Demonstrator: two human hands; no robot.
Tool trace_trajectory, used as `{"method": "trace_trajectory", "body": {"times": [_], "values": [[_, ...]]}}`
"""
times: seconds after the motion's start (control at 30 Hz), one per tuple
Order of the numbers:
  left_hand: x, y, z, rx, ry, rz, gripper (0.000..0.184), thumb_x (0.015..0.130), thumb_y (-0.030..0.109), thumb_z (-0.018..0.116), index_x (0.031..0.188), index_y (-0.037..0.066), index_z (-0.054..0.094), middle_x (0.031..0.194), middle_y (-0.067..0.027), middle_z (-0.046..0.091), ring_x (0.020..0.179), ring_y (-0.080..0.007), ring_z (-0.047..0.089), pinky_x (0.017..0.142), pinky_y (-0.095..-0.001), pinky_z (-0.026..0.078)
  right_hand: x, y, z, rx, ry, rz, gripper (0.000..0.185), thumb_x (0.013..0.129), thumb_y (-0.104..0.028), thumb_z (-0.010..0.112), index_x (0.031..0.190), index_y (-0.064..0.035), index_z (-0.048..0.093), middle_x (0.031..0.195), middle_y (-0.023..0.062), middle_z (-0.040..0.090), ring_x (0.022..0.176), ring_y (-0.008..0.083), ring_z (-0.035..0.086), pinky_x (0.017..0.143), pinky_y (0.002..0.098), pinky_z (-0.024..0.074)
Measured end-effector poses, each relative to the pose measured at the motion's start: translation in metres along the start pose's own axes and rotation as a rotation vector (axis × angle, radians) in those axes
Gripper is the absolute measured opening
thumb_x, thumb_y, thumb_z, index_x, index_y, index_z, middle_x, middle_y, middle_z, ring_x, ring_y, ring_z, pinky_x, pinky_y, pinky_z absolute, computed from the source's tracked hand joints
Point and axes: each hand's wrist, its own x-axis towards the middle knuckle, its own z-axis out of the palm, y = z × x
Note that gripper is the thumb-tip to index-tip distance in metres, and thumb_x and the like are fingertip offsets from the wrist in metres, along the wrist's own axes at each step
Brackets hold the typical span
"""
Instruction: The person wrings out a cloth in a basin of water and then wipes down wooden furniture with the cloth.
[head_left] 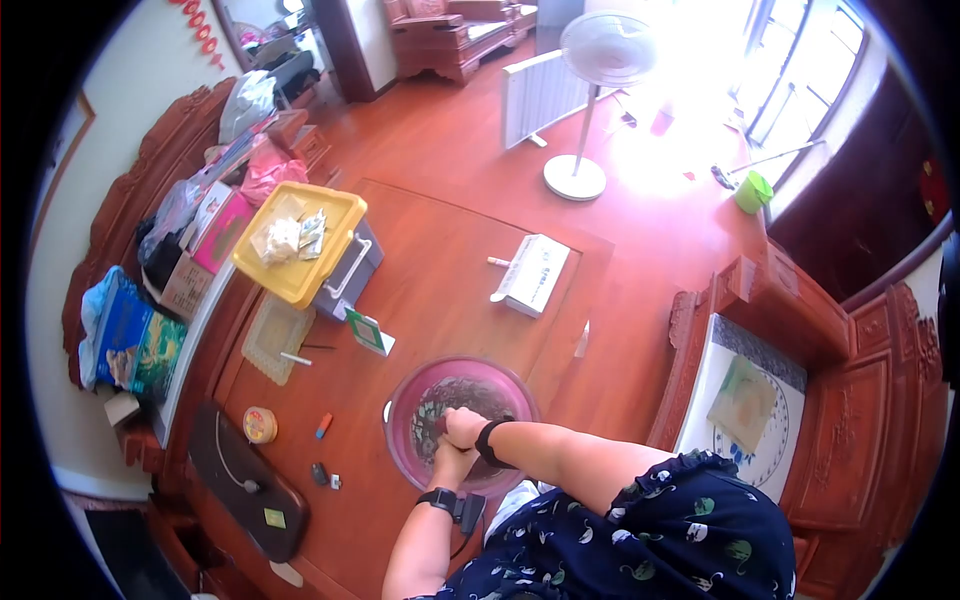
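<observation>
A round pink basin (398, 458) stands on the wooden table, holding what looks like water with small dark and pale bits in it. Over the basin my two hands meet. My right hand (464, 427) is closed, its fingers curled in front of my left hand. Just below it, touching it, my left hand (453, 461) is closed too. A small dark reddish thing shows at the fingers, but it is mostly hidden and I cannot name it. A dark band circles each wrist.
Left of the basin lie an orange lighter (324, 426), a dark mouse-like object (319, 473) and a round tin (260, 425). Beyond are a green-and-white stand card (370, 332), a yellow-lidded bin (345, 225) and a white box (535, 275). A carved chair (850, 400) stands right.
</observation>
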Motion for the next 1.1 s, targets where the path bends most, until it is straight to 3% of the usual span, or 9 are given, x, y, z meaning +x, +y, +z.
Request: {"method": "trace_trajectory", "body": {"times": [0.1, 0.17, 0.23, 0.3, 0.37, 0.67, 0.8, 0.97, 1.1], "values": [[-0.031, 0.072, -0.032, -0.116, 0.022, -0.132, 0.049, 0.065, 0.033, 0.068, 0.099, 0.000, 0.055, 0.087, -0.0234, 0.061, 0.087, -0.0365, 0.058, 0.071, -0.0386, 0.048, -0.005, -0.001, -0.009, -0.025, -0.008, 0.000, 0.040, 0.076, -0.027, 0.055, 0.103, 0.0020, 0.049, 0.096, 0.0244, 0.057, 0.093, 0.0369, 0.055, 0.080, 0.0400, 0.0452], [-0.026, 0.039, -0.015, -0.197, 0.044, -0.139, 0.053, 0.067, 0.032, 0.071, 0.105, 0.001, 0.051, 0.090, -0.0179, 0.062, 0.086, -0.0279, 0.061, 0.073, -0.0339, 0.048, 0.006, 0.014, 0.004, 0.001, 0.005, -0.074, 0.045, 0.076, -0.028, 0.056, 0.108, 0.0011, 0.048, 0.096, 0.0246, 0.057, 0.093, 0.0369, 0.056, 0.080, 0.0393, 0.0454], [-0.043, 0.069, -0.031, -0.430, 0.025, -0.146, 0.047, 0.072, 0.029, 0.069, 0.105, 0.002, 0.051, 0.089, -0.0127, 0.063, 0.086, -0.0211, 0.061, 0.073, -0.0308, 0.047, -0.001, 0.017, -0.006, 0.193, -0.048, -0.146, 0.052, 0.075, -0.028, 0.058, 0.117, -0.0007, 0.044, 0.101, 0.0197, 0.058, 0.093, 0.0313, 0.057, 0.080, 0.0358, 0.0451], [-0.043, 0.051, -0.025, -0.484, 0.097, 0.098, 0.039, 0.076, 0.026, 0.066, 0.104, 0.003, 0.052, 0.082, -0.0081, 0.062, 0.075, -0.0152, 0.059, 0.063, -0.0273, 0.048, -0.023, 0.007, -0.032, 0.684, -0.300, -0.060, 0.058, 0.074, -0.028, 0.062, 0.122, -0.0029, 0.043, 0.110, 0.0126, 0.055, 0.099, 0.0218, 0.054, 0.083, 0.0300, 0.0430], [-0.053, 0.071, -0.058, -0.831, -0.263, -0.225, 0.026, 0.079, 0.027, 0.063, 0.091, 0.007, 0.053, 0.067, -0.0025, 0.054, 0.050, -0.0097, 0.051, 0.040, -0.0226, 0.037, -0.033, 0.007, -0.049, 1.021, -0.463, 0.005, 0.054, 0.078, -0.024, 0.060, 0.126, -0.0074, 0.040, 0.117, 0.0062, 0.049, 0.106, 0.0169, 0.047, 0.086, 0.0293, 0.0406], [-0.056, 0.080, -0.060, -1.657, -0.672, -0.273, 0.043, 0.081, 0.047, 0.054, 0.091, 0.006, 0.050, 0.068, -0.0074, 0.053, 0.050, -0.0140, 0.049, 0.042, -0.0188, 0.038, -0.028, -0.014, -0.061, 1.447, -0.675, -0.228, 0.049, 0.083, -0.009, 0.051, 0.130, -0.0095, 0.035, 0.135, 0.0122, 0.032, 0.121, 0.0284, 0.036, 0.094, 0.0440, 0.0387], [-0.053, 0.086, -0.058, -1.618, -0.639, -0.292, 0.047, 0.079, 0.048, 0.057, 0.090, 0.003, 0.049, 0.072, -0.0072, 0.052, 0.053, -0.0135, 0.051, 0.037, -0.0148, 0.036, -0.012, -0.003, -0.061, 1.288, -0.512, -0.061, 0.017, 0.085, -0.013, 0.053, 0.100, -0.0043, 0.056, 0.086, 0.0047, 0.056, 0.079, 0.0189, 0.055, 0.073, 0.0313, 0.0475], [-0.061, 0.095, -0.075, -1.663, -0.621, -0.211, 0.036, 0.082, 0.035, 0.058, 0.091, 0.002, 0.047, 0.076, -0.0074, 0.051, 0.056, -0.0115, 0.051, 0.034, -0.0132, 0.034, -0.008, -0.002, -0.062, 1.335, -0.475, -0.064, 0.016, 0.088, -0.019, 0.049, 0.093, -0.0044, 0.056, 0.078, 0.0053, 0.055, 0.074, 0.0164, 0.054, 0.070, 0.0285, 0.0467], [-0.057, 0.100, -0.078, -1.177, -0.446, -0.274, 0.022, 0.078, 0.024, 0.063, 0.081, 0.007, 0.050, 0.059, 0.0003, 0.047, 0.043, -0.0081, 0.046, 0.031, -0.0164, 0.029, -0.001, -0.005, -0.056, 1.084, -0.424, -0.139, 0.017, 0.088, -0.019, 0.049, 0.090, -0.0039, 0.055, 0.076, 0.0047, 0.054, 0.068, 0.0146, 0.053, 0.066, 0.0273, 0.0457]]}}
